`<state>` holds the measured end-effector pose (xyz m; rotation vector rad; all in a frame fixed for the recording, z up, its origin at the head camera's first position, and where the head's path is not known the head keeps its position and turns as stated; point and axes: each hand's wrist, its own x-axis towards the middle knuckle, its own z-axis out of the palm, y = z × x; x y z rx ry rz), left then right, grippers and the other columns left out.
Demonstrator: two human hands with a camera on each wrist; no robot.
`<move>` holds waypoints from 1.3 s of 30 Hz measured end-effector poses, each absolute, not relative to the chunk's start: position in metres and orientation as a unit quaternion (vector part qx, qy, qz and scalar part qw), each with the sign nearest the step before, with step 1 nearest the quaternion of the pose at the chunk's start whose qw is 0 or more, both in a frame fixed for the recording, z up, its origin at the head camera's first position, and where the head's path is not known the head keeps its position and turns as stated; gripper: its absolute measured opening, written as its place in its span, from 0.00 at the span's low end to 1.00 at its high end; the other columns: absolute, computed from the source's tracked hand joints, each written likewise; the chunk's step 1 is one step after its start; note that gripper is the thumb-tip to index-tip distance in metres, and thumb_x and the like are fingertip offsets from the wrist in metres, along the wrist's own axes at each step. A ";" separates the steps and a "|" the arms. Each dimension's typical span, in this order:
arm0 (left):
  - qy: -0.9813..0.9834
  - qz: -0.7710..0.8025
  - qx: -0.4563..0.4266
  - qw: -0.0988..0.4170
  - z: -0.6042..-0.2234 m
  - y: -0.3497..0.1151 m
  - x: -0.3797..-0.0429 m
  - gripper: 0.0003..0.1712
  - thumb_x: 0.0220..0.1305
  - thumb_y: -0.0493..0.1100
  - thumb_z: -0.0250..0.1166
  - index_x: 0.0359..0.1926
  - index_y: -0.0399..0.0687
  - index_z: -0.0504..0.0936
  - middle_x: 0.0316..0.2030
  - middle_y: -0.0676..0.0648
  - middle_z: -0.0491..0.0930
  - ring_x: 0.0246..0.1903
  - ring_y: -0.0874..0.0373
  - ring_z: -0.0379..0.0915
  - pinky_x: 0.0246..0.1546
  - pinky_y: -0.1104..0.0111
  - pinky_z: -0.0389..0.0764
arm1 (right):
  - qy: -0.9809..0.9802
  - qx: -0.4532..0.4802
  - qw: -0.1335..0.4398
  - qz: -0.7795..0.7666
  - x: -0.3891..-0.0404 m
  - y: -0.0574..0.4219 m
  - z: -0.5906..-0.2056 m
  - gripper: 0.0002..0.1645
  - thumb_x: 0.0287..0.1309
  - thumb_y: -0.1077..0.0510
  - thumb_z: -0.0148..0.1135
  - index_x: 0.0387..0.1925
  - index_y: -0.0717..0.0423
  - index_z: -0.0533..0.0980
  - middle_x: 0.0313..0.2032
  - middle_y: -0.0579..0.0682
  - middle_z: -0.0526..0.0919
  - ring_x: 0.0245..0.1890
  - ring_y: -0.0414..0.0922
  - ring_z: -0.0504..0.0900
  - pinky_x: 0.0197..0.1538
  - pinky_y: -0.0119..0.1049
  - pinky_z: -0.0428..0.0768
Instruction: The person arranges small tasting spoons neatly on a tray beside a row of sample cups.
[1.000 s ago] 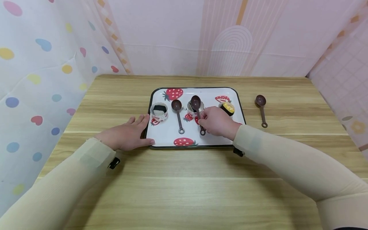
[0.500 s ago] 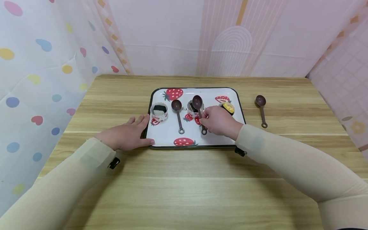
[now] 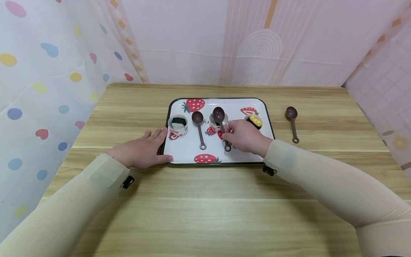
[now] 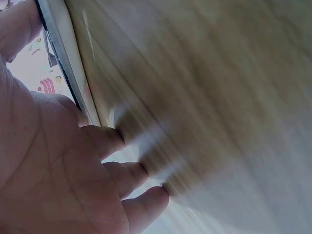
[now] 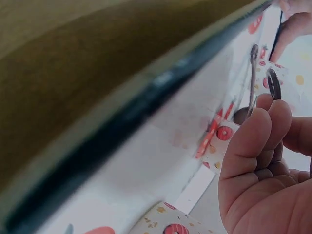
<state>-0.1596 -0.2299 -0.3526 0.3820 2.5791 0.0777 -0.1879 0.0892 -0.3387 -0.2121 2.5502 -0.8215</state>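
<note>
My right hand (image 3: 245, 136) pinches a brown measuring spoon (image 3: 219, 115) by its handle. In the head view the spoon's bowl overlaps the middle paper cup (image 3: 214, 126), which has something dark in it. In the right wrist view the ring end (image 5: 274, 84) of the spoon shows beyond my curled fingers. My left hand (image 3: 141, 150) lies with straight fingers at the left edge of the strawberry-print tray (image 3: 181, 153), its thumb over the front left corner. A second brown measuring spoon (image 3: 197, 117) lies on the tray, left of the held one.
A left paper cup (image 3: 178, 130) on the tray holds a white piece with a dark band. At the tray's right sits a dark piece with yellow topping (image 3: 255, 121). A third measuring spoon (image 3: 291, 113) lies on the wooden table (image 3: 205, 207), right of the tray.
My right hand and the spoon have shifted slightly: the bowl moved a little right, then back left, and the ring end is slightly farther right. My left hand has stayed put.
</note>
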 end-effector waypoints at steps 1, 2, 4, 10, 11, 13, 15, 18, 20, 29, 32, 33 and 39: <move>0.954 0.029 0.141 0.264 -0.352 -0.230 -0.159 0.66 0.71 0.76 0.55 0.85 0.39 0.34 0.84 0.31 0.37 0.80 0.22 0.34 0.77 0.34 0.54 | 0.924 -0.078 0.229 -0.295 -0.188 0.089 -0.339 0.09 0.76 0.52 0.61 0.43 0.52 0.83 0.35 0.51 0.86 0.24 0.43 0.77 0.25 0.32 0.73; 0.954 0.029 0.141 0.264 -0.352 -0.230 -0.159 0.66 0.71 0.76 0.55 0.85 0.39 0.34 0.84 0.31 0.37 0.80 0.22 0.34 0.77 0.34 0.55 | 0.924 -0.079 0.232 -0.292 -0.188 0.089 -0.340 0.09 0.76 0.52 0.61 0.42 0.52 0.83 0.35 0.50 0.86 0.24 0.43 0.77 0.25 0.32 0.73; 0.954 0.029 0.143 0.263 -0.353 -0.230 -0.159 0.66 0.71 0.76 0.55 0.85 0.39 0.34 0.84 0.31 0.37 0.80 0.22 0.34 0.77 0.34 0.55 | 0.926 -0.083 0.233 -0.284 -0.189 0.088 -0.340 0.10 0.76 0.52 0.61 0.42 0.53 0.83 0.34 0.50 0.86 0.24 0.43 0.77 0.25 0.32 0.73; 0.954 0.028 0.146 0.260 -0.354 -0.231 -0.159 0.66 0.71 0.77 0.55 0.85 0.39 0.34 0.84 0.31 0.37 0.80 0.22 0.34 0.77 0.35 0.55 | 0.936 -0.080 0.209 -0.273 -0.191 0.090 -0.334 0.11 0.77 0.51 0.59 0.43 0.54 0.81 0.31 0.51 0.86 0.24 0.43 0.77 0.24 0.32 0.72; 0.954 0.028 0.146 0.260 -0.355 -0.231 -0.159 0.66 0.71 0.77 0.55 0.85 0.39 0.34 0.84 0.31 0.37 0.80 0.22 0.34 0.77 0.35 0.55 | 0.936 -0.079 0.207 -0.274 -0.191 0.091 -0.334 0.11 0.77 0.51 0.59 0.44 0.54 0.81 0.31 0.51 0.86 0.24 0.43 0.78 0.24 0.32 0.73; 0.954 0.027 0.146 0.259 -0.355 -0.231 -0.159 0.66 0.71 0.77 0.55 0.85 0.39 0.34 0.84 0.31 0.37 0.80 0.22 0.34 0.77 0.35 0.55 | 0.934 -0.078 0.207 -0.281 -0.190 0.093 -0.333 0.11 0.77 0.51 0.59 0.44 0.55 0.81 0.32 0.51 0.87 0.25 0.44 0.79 0.25 0.32 0.74; 0.954 0.027 0.145 0.259 -0.354 -0.231 -0.159 0.66 0.71 0.77 0.55 0.85 0.39 0.34 0.84 0.32 0.37 0.80 0.23 0.34 0.77 0.35 0.55 | 0.931 -0.077 0.210 -0.289 -0.189 0.095 -0.332 0.11 0.77 0.52 0.60 0.45 0.55 0.81 0.34 0.51 0.87 0.27 0.44 0.80 0.26 0.32 0.75; 0.955 0.028 0.145 0.259 -0.353 -0.230 -0.160 0.66 0.70 0.77 0.55 0.85 0.40 0.34 0.84 0.32 0.38 0.80 0.23 0.34 0.77 0.34 0.55 | 0.928 -0.080 0.215 -0.293 -0.188 0.098 -0.333 0.11 0.76 0.52 0.61 0.45 0.55 0.81 0.34 0.52 0.87 0.26 0.44 0.80 0.26 0.32 0.76; 0.955 0.027 0.147 0.258 -0.352 -0.230 -0.160 0.66 0.71 0.77 0.55 0.85 0.40 0.34 0.84 0.32 0.38 0.80 0.23 0.34 0.77 0.34 0.55 | 0.927 -0.084 0.218 -0.294 -0.187 0.100 -0.333 0.10 0.76 0.52 0.61 0.45 0.55 0.81 0.33 0.52 0.87 0.25 0.44 0.80 0.26 0.32 0.75; 0.954 0.030 0.148 0.260 -0.352 -0.231 -0.160 0.65 0.71 0.76 0.56 0.85 0.39 0.34 0.84 0.32 0.38 0.80 0.23 0.35 0.78 0.35 0.54 | 0.930 -0.102 0.219 -0.277 -0.186 0.105 -0.336 0.11 0.76 0.53 0.59 0.44 0.56 0.82 0.32 0.51 0.86 0.25 0.41 0.79 0.27 0.31 0.76; 0.953 0.032 0.150 0.260 -0.353 -0.231 -0.160 0.64 0.72 0.74 0.56 0.85 0.39 0.34 0.84 0.31 0.38 0.80 0.22 0.35 0.78 0.35 0.53 | 0.930 -0.100 0.221 -0.275 -0.187 0.105 -0.338 0.11 0.77 0.53 0.59 0.44 0.56 0.82 0.34 0.51 0.87 0.26 0.41 0.79 0.27 0.31 0.77; 0.953 0.032 0.150 0.260 -0.353 -0.231 -0.160 0.64 0.72 0.74 0.56 0.85 0.39 0.35 0.84 0.31 0.39 0.80 0.22 0.35 0.78 0.35 0.54 | 0.930 -0.097 0.221 -0.275 -0.187 0.105 -0.338 0.11 0.77 0.53 0.59 0.44 0.56 0.82 0.34 0.51 0.87 0.26 0.41 0.79 0.27 0.31 0.77; 0.953 0.034 0.150 0.260 -0.353 -0.232 -0.159 0.65 0.72 0.74 0.56 0.85 0.38 0.34 0.84 0.31 0.38 0.80 0.22 0.34 0.78 0.35 0.53 | 0.930 -0.093 0.224 -0.275 -0.188 0.103 -0.336 0.12 0.77 0.52 0.59 0.45 0.56 0.83 0.33 0.51 0.87 0.26 0.42 0.80 0.27 0.32 0.77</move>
